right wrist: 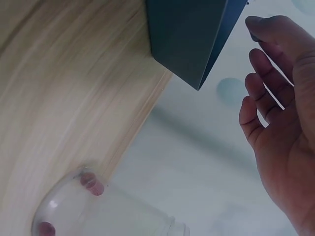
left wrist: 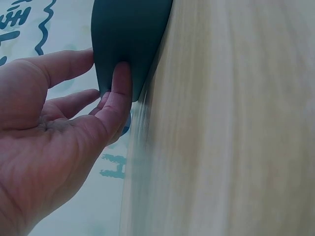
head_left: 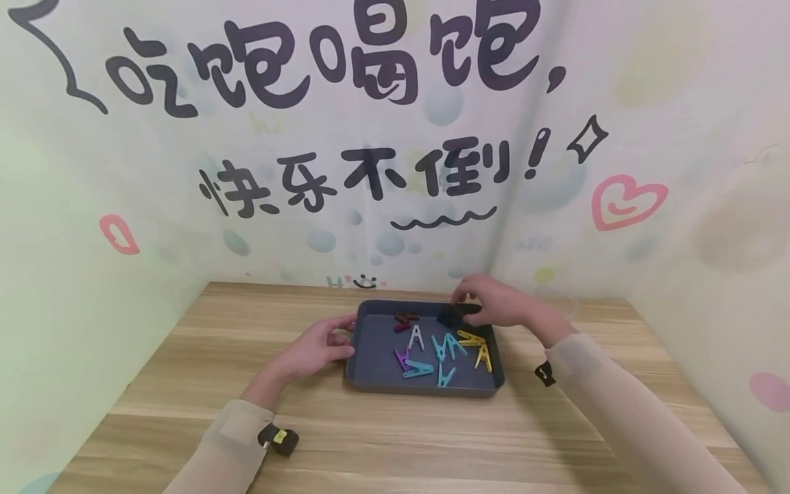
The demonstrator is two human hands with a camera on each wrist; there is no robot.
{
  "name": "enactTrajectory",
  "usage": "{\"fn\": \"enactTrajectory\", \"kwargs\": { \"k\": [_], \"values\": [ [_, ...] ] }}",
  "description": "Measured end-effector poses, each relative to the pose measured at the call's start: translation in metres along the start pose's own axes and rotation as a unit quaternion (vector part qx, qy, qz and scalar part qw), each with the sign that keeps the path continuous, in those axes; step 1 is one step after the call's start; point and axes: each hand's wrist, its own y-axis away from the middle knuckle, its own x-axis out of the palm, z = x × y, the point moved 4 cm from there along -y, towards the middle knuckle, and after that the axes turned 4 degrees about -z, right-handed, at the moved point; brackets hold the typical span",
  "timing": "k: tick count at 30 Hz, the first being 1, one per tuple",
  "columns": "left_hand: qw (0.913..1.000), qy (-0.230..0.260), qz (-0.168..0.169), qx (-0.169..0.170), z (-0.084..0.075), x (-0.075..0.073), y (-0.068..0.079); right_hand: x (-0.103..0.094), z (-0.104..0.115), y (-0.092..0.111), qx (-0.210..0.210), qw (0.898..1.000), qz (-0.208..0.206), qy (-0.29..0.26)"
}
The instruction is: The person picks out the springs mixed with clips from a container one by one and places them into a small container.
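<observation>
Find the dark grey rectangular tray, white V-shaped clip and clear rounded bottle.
Dark grey rectangular tray [head_left: 378, 353]: head view, bare left floor.
White V-shaped clip [head_left: 416, 334]: head view, near its middle.
Clear rounded bottle [right wrist: 115, 211]: right wrist view, its transparent body.

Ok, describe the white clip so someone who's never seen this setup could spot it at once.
On the wooden table sits a shallow, dark tray. Near the middle of its floor, just above the purple clip in the head view, lies the white clip. It is the only white one among purple, light blue and yellow clips.
</observation>
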Motion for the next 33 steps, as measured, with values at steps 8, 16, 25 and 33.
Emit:
{"fn": "enactTrajectory", "kwargs": {
  "k": [8, 16, 25, 33],
  "values": [
    [1.0, -0.004, 0.001, 0.005, 0.0, 0.0, 0.0, -0.001, -0.007, 0.007, 0.016, 0.999, -0.019, -0.038],
    [0.9998, 0.008, 0.014, 0.015, 0.001, 0.001, -0.001, -0.006, -0.007, 0.017, 0.018, 0.996, -0.042, -0.077],
    [0.9999, 0.006, 0.009, 0.011, 0.002, 0.0, -0.001, -0.008, -0.014, 0.028, 0.043, 0.992, -0.048, -0.112],
    [0.9999, 0.0, 0.005, 0.01, 0.002, 0.0, -0.001, -0.011, -0.02, 0.039, 0.061, 0.989, -0.061, -0.124]
  ]
}}
